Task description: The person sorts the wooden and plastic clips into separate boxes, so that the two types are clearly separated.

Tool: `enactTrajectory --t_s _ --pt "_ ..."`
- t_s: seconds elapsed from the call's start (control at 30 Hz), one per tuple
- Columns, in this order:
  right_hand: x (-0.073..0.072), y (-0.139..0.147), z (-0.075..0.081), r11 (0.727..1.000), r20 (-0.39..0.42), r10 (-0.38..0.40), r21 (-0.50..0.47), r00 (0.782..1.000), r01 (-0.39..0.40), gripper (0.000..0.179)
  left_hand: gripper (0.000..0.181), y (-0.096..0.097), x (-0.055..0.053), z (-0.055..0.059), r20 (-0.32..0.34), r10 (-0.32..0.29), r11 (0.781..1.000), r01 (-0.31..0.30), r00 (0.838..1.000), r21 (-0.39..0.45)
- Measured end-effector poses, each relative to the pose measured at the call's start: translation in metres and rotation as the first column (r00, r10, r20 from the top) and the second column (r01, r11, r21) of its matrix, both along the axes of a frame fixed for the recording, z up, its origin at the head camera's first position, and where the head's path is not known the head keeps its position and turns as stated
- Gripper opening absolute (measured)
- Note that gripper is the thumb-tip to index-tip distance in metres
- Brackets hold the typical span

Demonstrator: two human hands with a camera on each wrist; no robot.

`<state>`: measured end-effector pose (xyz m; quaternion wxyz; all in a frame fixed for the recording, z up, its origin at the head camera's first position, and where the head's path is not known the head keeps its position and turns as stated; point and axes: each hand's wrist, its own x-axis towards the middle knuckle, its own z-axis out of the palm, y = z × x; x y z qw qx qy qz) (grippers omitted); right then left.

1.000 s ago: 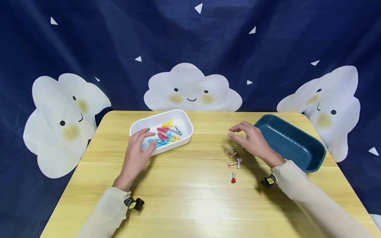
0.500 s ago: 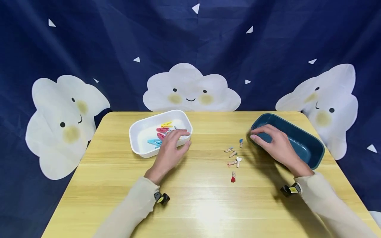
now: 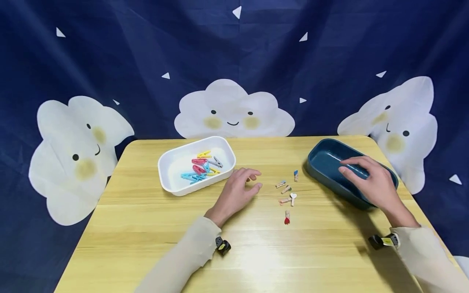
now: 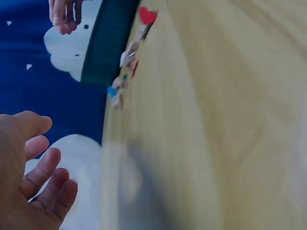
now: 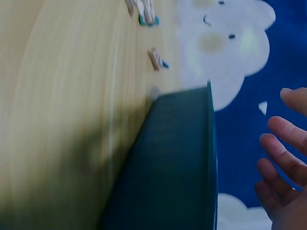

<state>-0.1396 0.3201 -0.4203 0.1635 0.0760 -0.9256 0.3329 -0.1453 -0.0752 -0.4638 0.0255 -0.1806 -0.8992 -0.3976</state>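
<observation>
My left hand is between the white tray and a loose group of small wooden clothespins, fingers loosely bent and holding nothing. In the left wrist view its fingers are spread apart. The clothespins carry little decorations: a red heart, a white heart and a blue-topped one nearest the bin. Over the dark teal bin hovers my right hand, thumb and fingers apart with nothing between them. The right wrist view shows that hand above the bin's rim.
Inside the white tray lie several plastic clothespins in red, yellow, blue and grey. The wooden table reaches back to a dark blue curtain with cloud faces.
My left hand has moved right, from over the white tray to beside it. The right hand has shifted right, away from the wooden clothespins and over the teal bin, uncovering the blue-topped one.
</observation>
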Motion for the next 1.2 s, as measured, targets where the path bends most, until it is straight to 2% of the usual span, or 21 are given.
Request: enactTrajectory --t_s 0.17,0.3,0.43,0.5,0.67,0.93,1.07,1.2 --pt "0.008 0.021 -0.004 0.997 0.005 -0.072 -0.033 0.997 0.072 0.027 0.032 0.012 0.001 -0.005 0.05 -0.045 0.999 0.046 0.998 -0.014" --pt "0.015 0.035 -0.005 0.992 0.039 -0.118 -0.035 0.992 0.119 0.033 0.031 0.018 0.001 -0.008 0.078 -0.071 0.997 0.074 0.994 -0.024" --pt "0.024 0.047 -0.006 0.983 0.058 -0.171 -0.05 0.984 0.174 0.036 0.03 0.024 0.001 -0.012 0.085 -0.113 0.993 0.116 0.99 -0.035" --pt "0.027 0.053 -0.008 0.979 0.042 -0.191 -0.06 0.981 0.193 0.036 0.03 0.028 0.001 -0.013 0.085 -0.128 0.991 0.132 0.988 -0.038" --pt "0.031 0.065 -0.019 0.968 0.005 -0.238 -0.075 0.971 0.238 0.036 0.028 0.037 0.002 -0.019 0.093 -0.151 0.986 0.156 0.984 -0.05" --pt "0.044 0.076 -0.038 0.931 0.046 -0.343 -0.113 0.938 0.346 0.044 0.028 0.05 0.005 -0.024 0.106 -0.212 0.975 0.218 0.972 -0.049" --pt "0.048 0.078 -0.046 0.916 0.105 -0.355 -0.16 0.929 0.368 0.047 0.026 0.054 0.005 -0.025 0.113 -0.22 0.973 0.226 0.969 -0.047" --pt "0.049 0.078 -0.053 0.908 0.146 -0.336 -0.211 0.93 0.361 0.051 0.026 0.056 0.005 -0.026 0.127 -0.224 0.972 0.232 0.966 -0.048"
